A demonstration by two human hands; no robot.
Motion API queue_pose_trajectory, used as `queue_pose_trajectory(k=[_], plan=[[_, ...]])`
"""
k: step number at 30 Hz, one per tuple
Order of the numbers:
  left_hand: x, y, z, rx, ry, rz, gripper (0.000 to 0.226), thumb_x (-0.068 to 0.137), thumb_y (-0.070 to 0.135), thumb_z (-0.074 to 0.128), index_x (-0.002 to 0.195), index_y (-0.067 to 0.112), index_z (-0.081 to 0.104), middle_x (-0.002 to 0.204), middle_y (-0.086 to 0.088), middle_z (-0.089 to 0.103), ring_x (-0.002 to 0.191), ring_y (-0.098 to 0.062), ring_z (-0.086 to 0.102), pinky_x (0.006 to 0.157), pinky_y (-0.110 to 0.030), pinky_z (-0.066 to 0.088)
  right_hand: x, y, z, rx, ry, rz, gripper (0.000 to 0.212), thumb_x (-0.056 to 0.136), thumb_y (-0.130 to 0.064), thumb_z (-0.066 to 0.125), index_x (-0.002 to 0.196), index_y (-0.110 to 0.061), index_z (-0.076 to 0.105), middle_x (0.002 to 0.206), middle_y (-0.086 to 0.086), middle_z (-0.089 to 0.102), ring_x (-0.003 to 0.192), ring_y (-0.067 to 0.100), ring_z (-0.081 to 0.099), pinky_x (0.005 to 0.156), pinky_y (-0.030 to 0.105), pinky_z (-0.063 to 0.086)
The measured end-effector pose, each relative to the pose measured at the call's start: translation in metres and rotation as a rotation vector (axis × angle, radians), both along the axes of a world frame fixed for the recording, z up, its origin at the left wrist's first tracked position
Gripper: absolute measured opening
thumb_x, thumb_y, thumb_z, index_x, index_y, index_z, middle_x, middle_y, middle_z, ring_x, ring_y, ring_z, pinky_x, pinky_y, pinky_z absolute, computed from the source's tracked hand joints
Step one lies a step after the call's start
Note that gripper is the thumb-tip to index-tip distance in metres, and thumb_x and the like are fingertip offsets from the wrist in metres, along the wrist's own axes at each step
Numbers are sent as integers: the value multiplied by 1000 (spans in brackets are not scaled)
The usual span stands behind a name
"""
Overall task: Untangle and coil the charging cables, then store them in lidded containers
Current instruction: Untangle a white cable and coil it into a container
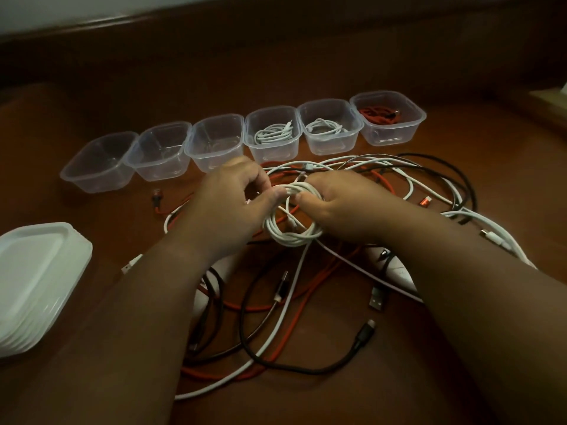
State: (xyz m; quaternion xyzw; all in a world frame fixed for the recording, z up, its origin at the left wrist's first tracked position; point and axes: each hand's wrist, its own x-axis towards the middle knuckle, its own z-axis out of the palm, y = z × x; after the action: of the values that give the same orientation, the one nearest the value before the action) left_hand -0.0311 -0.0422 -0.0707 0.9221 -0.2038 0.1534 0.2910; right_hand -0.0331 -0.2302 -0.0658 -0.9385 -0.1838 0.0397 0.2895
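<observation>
A white cable coil [293, 233] hangs above the tangle, held at its top by both hands. My left hand [233, 194] pinches the coil's upper left, and my right hand [334, 199] grips the upper right with thumb over the loops. Under them lies a tangle of red, black and white cables [276, 305] spread over the brown table. Behind stands a row of several clear containers without lids. The three on the left are empty [101, 167]. Two hold coiled white cables [273, 134] [326, 127], and the rightmost holds a red cable [380, 113].
A stack of white lids [33, 277] sits at the left edge of the table. The table's raised dark rim [276, 23] runs along the back. Loose plugs lie around the tangle, among them a silver USB plug [376, 299].
</observation>
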Motion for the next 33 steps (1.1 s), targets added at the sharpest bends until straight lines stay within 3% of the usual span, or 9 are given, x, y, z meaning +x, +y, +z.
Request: queue_pose_trajectory(k=[5, 7, 13, 15, 18, 21, 24, 29, 33], plan=[[-5, -11, -7, -156, -210, 48, 20, 90, 33, 71, 82, 15, 66, 74, 9, 61, 74, -8, 59, 59, -12, 42, -1, 5, -1, 60, -52, -88, 30, 102, -32, 40, 78, -20, 54, 71, -3, 54, 63, 12, 46, 54, 30, 33], [-7, -14, -7, -281, -189, 36, 21, 88, 35, 73, 83, 15, 69, 74, 7, 65, 70, -10, 63, 58, -17, 46, -3, 6, 0, 95, -65, -103, 32, 103, -31, 39, 74, -24, 50, 68, -5, 52, 60, 10, 45, 53, 28, 30], [2, -11, -1, -717, 297, 41, 9, 93, 19, 66, 90, 14, 74, 79, 0, 74, 75, -13, 69, 71, -27, 57, -3, 9, -3, 137, -97, -110, 29, 104, -33, 39, 76, -29, 47, 72, -7, 51, 63, 8, 45, 54, 26, 29], [5, -7, 1, -799, 457, -12, 10, 91, 12, 66, 98, 14, 72, 81, 3, 74, 75, -9, 65, 68, -19, 53, -3, 10, -5, 139, -113, -85, 28, 104, -33, 39, 77, -30, 46, 73, -8, 51, 64, 7, 45, 54, 23, 30], [6, -1, 3, -816, 533, -93, 13, 91, 8, 62, 92, 13, 75, 83, 0, 74, 77, -10, 63, 71, -22, 51, -3, 8, -4, 148, -119, -41, 25, 104, -33, 39, 81, -29, 49, 76, -8, 52, 66, 7, 46, 55, 21, 31], [5, -1, 3, -760, 470, -108, 16, 93, 8, 62, 88, 13, 75, 84, -4, 74, 81, -17, 65, 79, -32, 53, -4, 8, -4, 136, -50, 40, 25, 104, -35, 39, 87, -25, 54, 80, -5, 55, 71, 10, 50, 63, 29, 39], [1, -11, -3, -722, 359, -88, 19, 97, 11, 59, 84, 16, 72, 79, -3, 70, 76, -15, 63, 76, -35, 52, -5, 10, -6, 90, 24, 98, 19, 102, -34, 42, 92, -23, 54, 84, -3, 58, 77, 15, 54, 71, 35, 43], [-2, -22, -15, -630, 151, -47, 19, 102, 24, 47, 88, 28, 59, 75, 12, 61, 71, -3, 56, 69, -29, 47, -5, 12, -7, 123, -6, 89, 17, 103, -33, 42, 88, -28, 47, 82, -2, 54, 72, 13, 49, 67, 33, 40], [-5, -26, -17, -618, 32, -49, 17, 104, 27, 37, 92, 28, 50, 79, 9, 52, 71, -9, 51, 66, -29, 44, -6, 13, -7, 189, -15, 93, 16, 103, -37, 42, 89, -31, 47, 81, -4, 54, 68, 7, 47, 64, 32, 40]])
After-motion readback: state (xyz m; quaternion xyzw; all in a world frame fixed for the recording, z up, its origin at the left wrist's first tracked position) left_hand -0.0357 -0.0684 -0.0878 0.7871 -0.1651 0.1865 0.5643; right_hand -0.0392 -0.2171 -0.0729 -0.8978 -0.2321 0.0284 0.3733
